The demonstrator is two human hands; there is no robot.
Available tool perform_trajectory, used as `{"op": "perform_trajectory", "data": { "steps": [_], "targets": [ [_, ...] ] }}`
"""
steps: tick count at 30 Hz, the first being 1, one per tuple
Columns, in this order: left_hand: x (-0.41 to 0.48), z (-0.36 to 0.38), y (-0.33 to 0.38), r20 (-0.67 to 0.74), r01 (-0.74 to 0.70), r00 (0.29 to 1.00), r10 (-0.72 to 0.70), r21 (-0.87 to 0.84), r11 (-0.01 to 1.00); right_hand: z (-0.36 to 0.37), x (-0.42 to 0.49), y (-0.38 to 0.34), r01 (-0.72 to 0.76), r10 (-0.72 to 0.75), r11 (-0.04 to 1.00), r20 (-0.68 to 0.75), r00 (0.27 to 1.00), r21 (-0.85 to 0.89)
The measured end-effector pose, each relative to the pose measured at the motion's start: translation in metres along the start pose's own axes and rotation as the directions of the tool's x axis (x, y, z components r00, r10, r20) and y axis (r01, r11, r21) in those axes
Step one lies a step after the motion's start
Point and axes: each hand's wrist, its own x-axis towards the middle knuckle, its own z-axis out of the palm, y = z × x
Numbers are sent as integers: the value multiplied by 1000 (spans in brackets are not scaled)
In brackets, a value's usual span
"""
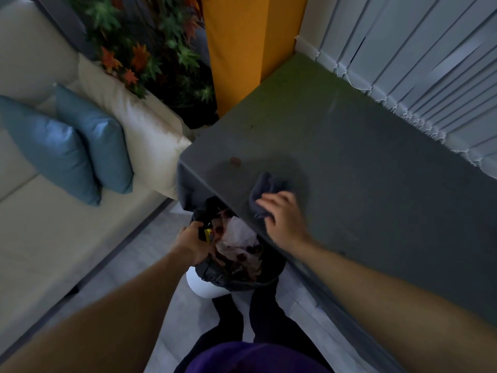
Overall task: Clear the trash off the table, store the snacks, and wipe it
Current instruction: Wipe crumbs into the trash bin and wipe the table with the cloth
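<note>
1. Setting: a dim room corner. A dark grey cloth-covered table (349,162) runs along pale vertical blinds (419,63); a cream sofa (40,238) with two blue cushions (78,146) stands to the left, a plant with orange and green leaves (139,49) behind it.
2. Wiping item: a small dark grey crumpled cloth (265,184) lies on the table top near its front edge. The right hand (282,216) rests on it, fingers spread and pressing down rather than clenched.
3. Stain: a small reddish mark (235,161) sits on the table top, near the cloth, up and to its left, not touching it.
4. Trash receptacle: a white round bin (204,286) lined with a black plastic bag (228,275) stands on the floor, just under the table's front edge. It holds crumpled white paper with red blotches (239,238).
5. The left hand (193,243) is closed on the bag's rim, at the bin's left side; something yellow (207,234) shows beside the fingers, too small to identify.
6. No snacks or loose trash are visible on the table.
7. Risk: wiping toward the edge may push crumbs past the bin's mouth onto the floor, if the bin stands off line.
8. Risk: a pull on the bag could slip the liner off the rim or tip the bin.
9. Risk: a dry cloth may smear the reddish mark into the tablecloth and drag the fabric.
</note>
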Motion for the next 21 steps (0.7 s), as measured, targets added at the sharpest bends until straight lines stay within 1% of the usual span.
{"op": "perform_trajectory", "data": {
  "steps": [2,3,6,8,10,12,14,16,17,18,19,21],
  "targets": [
    [0,0,1,6,2,1000,-2,-8,1000,7,-15,-20,144,-150,987,98,984,66],
    [0,0,1,6,4,1000,-4,-8,1000,9,-19,-27,163,-179,979,141,974,120],
    [-1,-1,1,-6,0,1000,0,4,1000,4,-17,-38,141,-199,956,220,955,256],
    [-2,-1,2,-8,-5,1000,5,11,1000,-9,-7,-38,106,-170,948,196,966,300],
    [-3,0,4,-19,-9,1000,9,26,1000,-21,11,-29,25,-54,952,88,995,306],
    [-3,1,5,-29,-12,999,13,43,999,-33,32,-15,-92,114,957,-66,991,276],
    [-3,1,6,-41,-21,999,23,56,998,-47,51,2,-216,270,944,-205,941,250],
    [-5,1,7,-45,-19,999,21,50,999,-62,66,21,-309,343,938,-301,889,157],
    [-5,2,7,-43,-16,999,18,45,999,-67,71,30,-352,356,933,-307,882,73],
    [-6,2,7,-43,-14,999,16,43,999,-70,74,39,-384,365,923,-274,890,-14],
    [-6,2,7,-42,-12,999,14,45,999,-70,77,47,-398,375,913,-204,904,-86],
    [-6,3,7,-39,-7,999,9,51,999,-63,76,56,-381,393,901,17,920,-210]
  ]
}}
